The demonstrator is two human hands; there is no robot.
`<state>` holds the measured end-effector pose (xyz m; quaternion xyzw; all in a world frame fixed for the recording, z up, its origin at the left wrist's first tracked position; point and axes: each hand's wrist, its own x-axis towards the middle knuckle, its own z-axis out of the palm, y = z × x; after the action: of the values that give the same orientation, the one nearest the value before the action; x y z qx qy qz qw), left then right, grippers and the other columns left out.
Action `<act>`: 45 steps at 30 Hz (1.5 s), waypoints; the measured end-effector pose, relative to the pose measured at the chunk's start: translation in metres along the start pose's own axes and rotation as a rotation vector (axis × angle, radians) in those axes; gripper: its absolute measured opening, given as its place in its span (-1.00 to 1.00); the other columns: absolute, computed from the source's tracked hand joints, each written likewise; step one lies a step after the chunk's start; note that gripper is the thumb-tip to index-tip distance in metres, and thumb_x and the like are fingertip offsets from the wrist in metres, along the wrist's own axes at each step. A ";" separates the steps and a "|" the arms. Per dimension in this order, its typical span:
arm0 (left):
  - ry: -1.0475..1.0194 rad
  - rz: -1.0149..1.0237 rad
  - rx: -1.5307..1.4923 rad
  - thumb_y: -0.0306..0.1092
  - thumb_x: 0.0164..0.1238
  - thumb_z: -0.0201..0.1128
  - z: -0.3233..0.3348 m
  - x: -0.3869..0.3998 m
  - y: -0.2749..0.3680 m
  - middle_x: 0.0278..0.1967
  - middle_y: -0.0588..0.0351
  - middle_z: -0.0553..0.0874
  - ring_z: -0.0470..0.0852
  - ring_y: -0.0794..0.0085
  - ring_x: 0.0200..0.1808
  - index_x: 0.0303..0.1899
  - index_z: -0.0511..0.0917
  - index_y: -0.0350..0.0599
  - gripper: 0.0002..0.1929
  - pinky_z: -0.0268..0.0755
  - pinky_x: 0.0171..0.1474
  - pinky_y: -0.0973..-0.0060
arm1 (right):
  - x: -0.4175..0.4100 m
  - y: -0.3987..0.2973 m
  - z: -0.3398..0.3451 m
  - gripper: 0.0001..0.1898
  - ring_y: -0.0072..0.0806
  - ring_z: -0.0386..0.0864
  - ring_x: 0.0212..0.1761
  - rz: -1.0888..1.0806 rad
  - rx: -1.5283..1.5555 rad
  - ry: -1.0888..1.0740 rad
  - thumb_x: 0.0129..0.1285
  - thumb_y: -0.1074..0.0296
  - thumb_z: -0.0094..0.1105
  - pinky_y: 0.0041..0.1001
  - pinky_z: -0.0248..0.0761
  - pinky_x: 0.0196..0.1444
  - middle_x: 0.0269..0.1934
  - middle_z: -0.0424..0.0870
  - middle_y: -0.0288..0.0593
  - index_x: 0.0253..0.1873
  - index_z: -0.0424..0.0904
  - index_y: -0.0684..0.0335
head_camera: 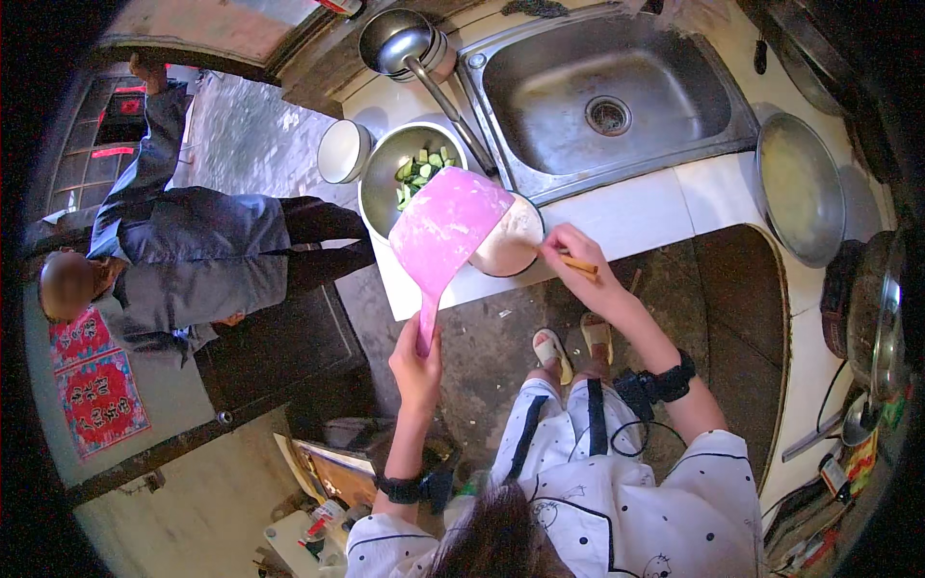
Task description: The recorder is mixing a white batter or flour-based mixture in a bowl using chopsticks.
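My left hand (417, 368) grips the handle of a pink plastic scoop (452, 224) dusted with white powder. The scoop partly covers a large bowl of cut green vegetable pieces (413, 177) and a round container of whitish flour-like contents (512, 242). My right hand (574, 260) is closed around wooden chopsticks (580, 267) at the right rim of that container; their far ends are hard to make out. A metal ladle (441, 94) lies over stacked bowls, its handle reaching down beside the sink.
A steel sink (607, 115) is set in the white counter (614, 224). White bowls (341, 152) stand left of the vegetables. A wide metal bowl (801, 189) leans or rests at the right. Another person (209, 224) stands at the doorway, one arm raised.
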<state>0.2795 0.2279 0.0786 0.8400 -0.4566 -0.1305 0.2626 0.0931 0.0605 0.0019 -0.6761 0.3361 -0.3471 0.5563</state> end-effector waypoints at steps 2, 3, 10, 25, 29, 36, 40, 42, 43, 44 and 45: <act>0.015 0.011 -0.007 -0.42 0.15 0.19 0.000 0.000 -0.004 -0.36 -0.09 0.59 0.58 0.42 -0.38 -0.09 0.46 -0.31 -0.70 0.40 -0.29 0.55 | -0.001 -0.002 0.002 -0.87 -0.30 0.39 -0.40 0.072 0.045 0.000 0.15 0.42 -0.01 -0.45 0.27 -0.34 -0.47 0.35 -0.08 -0.37 0.32 0.36; 0.027 0.022 -0.015 -0.42 0.15 0.19 0.001 -0.001 -0.006 -0.35 -0.10 0.59 0.58 0.41 -0.39 -0.09 0.46 -0.32 -0.71 0.39 -0.29 0.55 | 0.000 -0.002 0.003 -0.87 -0.31 0.39 -0.40 0.146 0.087 0.001 0.15 0.42 -0.01 -0.45 0.27 -0.34 -0.47 0.34 -0.08 -0.37 0.32 0.36; 0.029 -0.024 -0.035 -0.42 0.14 0.19 0.001 -0.003 -0.007 -0.34 -0.12 0.60 0.59 0.37 -0.39 -0.10 0.46 -0.31 -0.71 0.40 -0.29 0.54 | -0.001 -0.006 -0.003 -0.85 -0.32 0.40 -0.38 0.033 0.033 -0.124 0.16 0.39 -0.01 -0.46 0.27 -0.35 -0.43 0.36 -0.06 -0.37 0.33 0.36; 0.028 0.029 -0.023 -0.43 0.12 0.19 0.001 0.000 0.000 -0.38 -0.08 0.58 0.55 0.39 -0.49 -0.07 0.46 -0.25 -0.69 0.38 -0.38 0.55 | -0.005 -0.009 -0.005 -0.85 -0.43 0.38 -0.40 0.081 0.079 -0.031 0.18 0.39 -0.03 -0.50 0.26 -0.34 -0.43 0.38 -0.13 -0.37 0.34 0.36; 0.008 0.086 0.015 -0.42 0.13 0.20 0.001 0.003 -0.004 -0.45 -0.04 0.56 0.46 0.50 -0.56 -0.08 0.47 -0.26 -0.70 0.34 -0.44 0.59 | -0.004 -0.012 -0.008 -0.86 -0.40 0.39 -0.40 0.084 0.031 0.054 0.18 0.41 -0.03 -0.50 0.26 -0.34 -0.44 0.37 -0.13 -0.39 0.34 0.36; 0.003 0.045 0.003 -0.44 0.13 0.19 -0.002 -0.001 -0.005 -0.46 0.00 0.57 0.47 0.55 -0.51 -0.09 0.47 -0.29 -0.71 0.34 -0.40 0.62 | 0.004 -0.008 -0.012 -0.82 -0.35 0.38 -0.43 0.076 0.007 0.086 0.19 0.39 -0.04 -0.48 0.25 -0.36 -0.47 0.35 -0.09 -0.41 0.30 0.38; 0.022 0.056 -0.027 -0.43 0.14 0.20 0.001 -0.002 -0.008 -0.44 0.01 0.59 0.48 0.57 -0.47 -0.08 0.47 -0.30 -0.70 0.35 -0.36 0.63 | 0.006 -0.014 -0.012 -0.82 -0.33 0.38 -0.43 0.070 0.012 0.066 0.19 0.39 -0.04 -0.46 0.25 -0.36 -0.47 0.35 -0.07 -0.41 0.30 0.38; -0.023 -0.024 -0.062 -0.42 0.14 0.20 0.003 -0.001 -0.007 -0.40 0.01 0.60 0.49 0.58 -0.44 -0.07 0.47 -0.30 -0.69 0.36 -0.34 0.63 | 0.004 -0.015 -0.009 -0.81 -0.35 0.37 -0.44 0.031 -0.045 0.106 0.19 0.38 -0.04 -0.46 0.24 -0.36 -0.48 0.34 -0.08 -0.41 0.29 0.39; -0.020 -0.026 -0.061 -0.42 0.14 0.20 0.003 -0.001 -0.007 -0.40 0.01 0.60 0.49 0.58 -0.44 -0.07 0.47 -0.30 -0.69 0.36 -0.34 0.63 | 0.001 -0.016 -0.007 -0.81 -0.35 0.37 -0.44 0.029 -0.043 0.102 0.19 0.38 -0.04 -0.46 0.24 -0.36 -0.48 0.34 -0.08 -0.41 0.29 0.39; -0.024 -0.039 -0.074 -0.41 0.14 0.21 0.003 -0.001 -0.007 -0.39 0.03 0.60 0.49 0.59 -0.43 -0.06 0.46 -0.31 -0.67 0.36 -0.33 0.63 | -0.002 -0.015 -0.005 -0.81 -0.36 0.36 -0.44 -0.007 0.014 -0.005 0.19 0.38 -0.04 -0.46 0.24 -0.37 -0.48 0.34 -0.08 -0.40 0.29 0.38; -0.032 -0.049 -0.093 -0.41 0.14 0.21 0.004 -0.001 -0.007 -0.37 0.04 0.61 0.49 0.59 -0.41 -0.05 0.45 -0.33 -0.66 0.36 -0.31 0.63 | -0.004 -0.014 -0.005 -0.82 -0.37 0.35 -0.45 -0.041 0.065 -0.110 0.20 0.38 -0.04 -0.46 0.24 -0.37 -0.48 0.33 -0.08 -0.40 0.30 0.38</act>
<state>0.2815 0.2307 0.0714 0.8356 -0.4333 -0.1714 0.2909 0.0878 0.0639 0.0156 -0.6824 0.2796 -0.3316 0.5884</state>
